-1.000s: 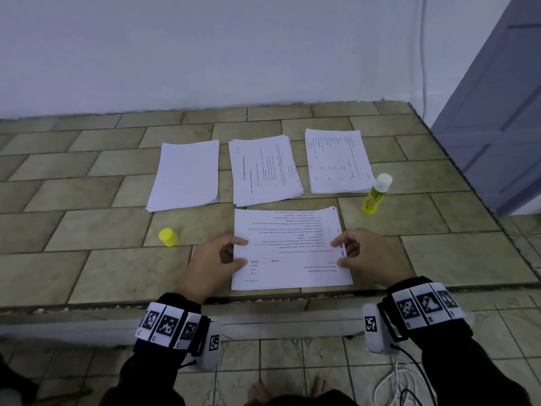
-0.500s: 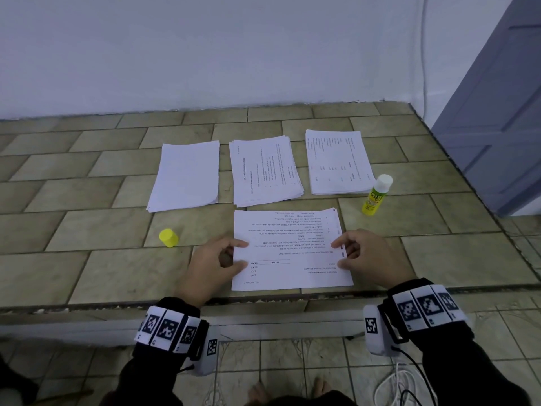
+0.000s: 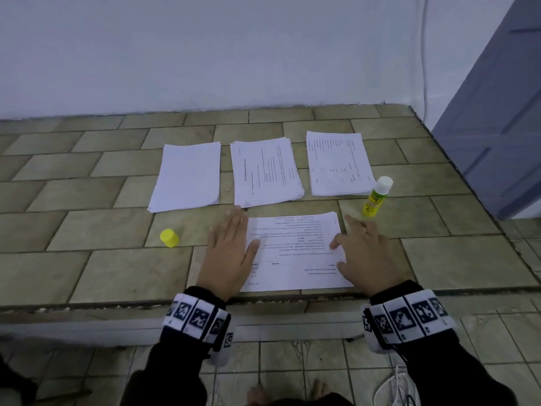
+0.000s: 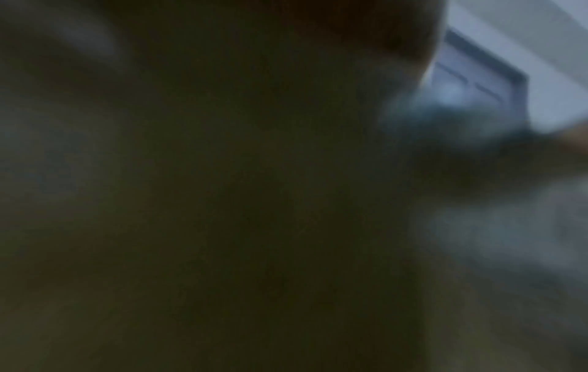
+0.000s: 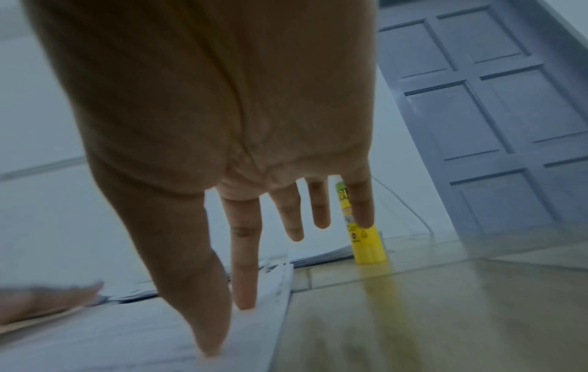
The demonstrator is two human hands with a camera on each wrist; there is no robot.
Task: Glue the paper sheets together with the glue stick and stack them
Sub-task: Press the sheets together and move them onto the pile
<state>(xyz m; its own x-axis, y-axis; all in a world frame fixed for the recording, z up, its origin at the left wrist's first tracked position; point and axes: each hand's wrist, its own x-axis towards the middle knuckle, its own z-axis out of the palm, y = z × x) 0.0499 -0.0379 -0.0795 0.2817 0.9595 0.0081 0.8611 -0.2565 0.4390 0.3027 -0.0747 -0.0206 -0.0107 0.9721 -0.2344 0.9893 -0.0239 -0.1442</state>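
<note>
A printed paper sheet (image 3: 295, 253) lies near the front edge of the tiled ledge. My left hand (image 3: 231, 247) lies flat on its left edge with straight fingers. At the sheet's right edge my right hand (image 3: 363, 247) is spread out, thumb on the paper, and its straight fingers (image 5: 245, 251) hang over the sheet (image 5: 127, 334) in the right wrist view. The uncapped yellow glue stick (image 3: 376, 197) (image 5: 366, 241) stands upright just beyond the right hand. Its yellow cap (image 3: 169, 237) sits left of the left hand. The left wrist view is dark and blurred.
Three paper stacks lie in a row behind: a blank one (image 3: 187, 175), a printed middle one (image 3: 266, 171) and a printed right one (image 3: 338, 164). A white wall rises at the back. A blue-grey door (image 3: 497, 112) stands at the right. The ledge's front edge (image 3: 117, 303) drops to the floor.
Both hands went from curled fingers holding the sheet's side edges to flat, straight fingers pressed on it, reaching further forward. The sheet, glue stick and cap stayed put.
</note>
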